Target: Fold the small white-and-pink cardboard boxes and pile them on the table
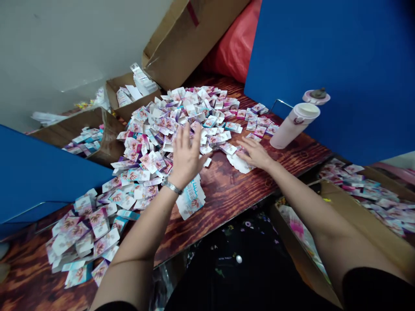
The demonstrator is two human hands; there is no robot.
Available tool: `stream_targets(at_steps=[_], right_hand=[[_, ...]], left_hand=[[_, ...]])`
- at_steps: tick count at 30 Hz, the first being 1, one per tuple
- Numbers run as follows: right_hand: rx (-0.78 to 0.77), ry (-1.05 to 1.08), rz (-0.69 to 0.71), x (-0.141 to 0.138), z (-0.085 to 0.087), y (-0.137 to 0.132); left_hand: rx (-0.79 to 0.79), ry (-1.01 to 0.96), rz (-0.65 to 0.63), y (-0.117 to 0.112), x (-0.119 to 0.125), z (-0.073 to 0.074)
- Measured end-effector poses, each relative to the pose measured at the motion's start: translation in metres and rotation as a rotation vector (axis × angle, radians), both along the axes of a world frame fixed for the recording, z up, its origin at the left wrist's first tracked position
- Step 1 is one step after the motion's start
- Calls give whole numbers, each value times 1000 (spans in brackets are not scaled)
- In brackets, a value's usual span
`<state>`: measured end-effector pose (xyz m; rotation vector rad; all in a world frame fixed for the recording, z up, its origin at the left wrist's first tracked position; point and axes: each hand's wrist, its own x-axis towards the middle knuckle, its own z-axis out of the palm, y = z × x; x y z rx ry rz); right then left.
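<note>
My left hand (187,151) is raised at the front of a big pile of small printed cartons (191,108), its fingers spread and nothing held in them. Below its wrist, a flat turquoise-and-white carton (192,199) lies on the wooden table (223,203). To the right, my right hand (254,152) reaches over a white flat carton piece (238,164), its fingers stretched out and apart. Whether those fingers touch the piece I cannot tell. Many cartons in the pile have raised end flaps. More of them (97,220) spread along the table to the left.
A pale pink flask (293,127) with its lid flipped up stands right of my right hand. Small closed cartons (259,123) lie beside it. Cardboard boxes (112,134) line the back left. Another box (356,216) sits below the right edge. Blue panels (330,65) flank the table.
</note>
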<state>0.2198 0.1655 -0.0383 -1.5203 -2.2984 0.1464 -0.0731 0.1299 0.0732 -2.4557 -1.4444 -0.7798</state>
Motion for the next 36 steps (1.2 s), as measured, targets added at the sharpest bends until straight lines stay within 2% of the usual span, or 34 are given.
stream_targets(at_steps=[2, 5, 7, 9, 12, 14, 16, 19, 21, 23, 25, 30, 36], right_hand=[[-25, -33, 4, -2, -12, -3], [15, -22, -29, -10, -23, -25], [21, -26, -42, -20, -24, -44], [8, -36, -64, -36, -23, -60], [-33, -36, -143, -71, -18, -77], [-84, -12, -160, -91, -12, -82], [-106, 33, -142, -100, -4, -85], [-52, 149, -77, -84, 10, -87], [-41, 214, 87, -64, 17, -89], [-51, 180, 253, -46, 20, -91], [-52, 69, 325, -36, 19, -96], [48, -173, 330, -35, 9, -105], [128, -188, 327, -35, 3, -108]], left_hand=[[-98, 85, -101, -15, 10, -24], [-226, 188, -213, -32, 25, -63], [-245, 227, -235, -34, 35, -77], [-229, 221, -225, -28, 41, -79], [-238, 141, -221, -20, 44, -71], [-282, 98, -225, -22, 40, -66], [-311, 86, -199, -30, 31, -63], [-287, 75, -110, -48, 15, -63], [-267, 60, -78, -60, 9, -66], [-262, 63, -113, -70, 9, -71], [-258, 88, -174, -78, 12, -78], [-244, 196, -200, -84, 19, -94], [-247, 272, -181, -87, 17, -97]])
